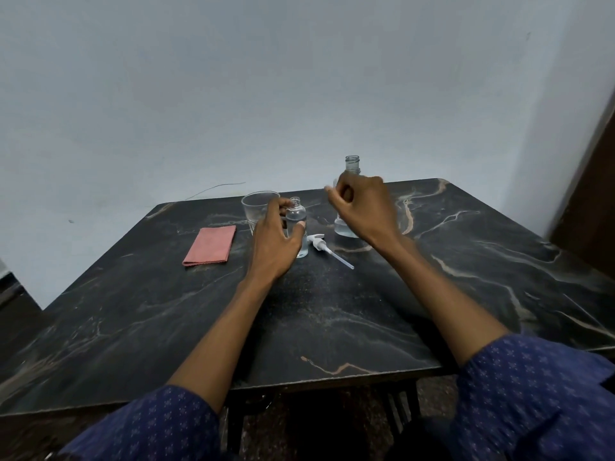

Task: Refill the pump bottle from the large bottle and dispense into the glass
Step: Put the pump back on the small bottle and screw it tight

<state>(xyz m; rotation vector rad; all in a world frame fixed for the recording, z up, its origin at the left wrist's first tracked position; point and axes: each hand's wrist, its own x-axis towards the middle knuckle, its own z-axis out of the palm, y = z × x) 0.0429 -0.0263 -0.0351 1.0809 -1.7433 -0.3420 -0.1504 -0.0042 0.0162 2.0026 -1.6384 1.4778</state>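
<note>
Head view: dark marble table (332, 321) against pale wall (233, 94).

The left hand (271, 242) grips the uncapped pump bottle (297, 224), upright beside the glass (256, 207) near the table's (332, 321) far edge. The right hand (361, 207), fingers curled, is in front of the open large bottle (352, 164); whether it grips the bottle cannot be told. The pump head (321, 242) lies between the bottles.

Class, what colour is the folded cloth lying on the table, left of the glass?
Pinkish red, plain; the cloth shows best in the head view.
</note>
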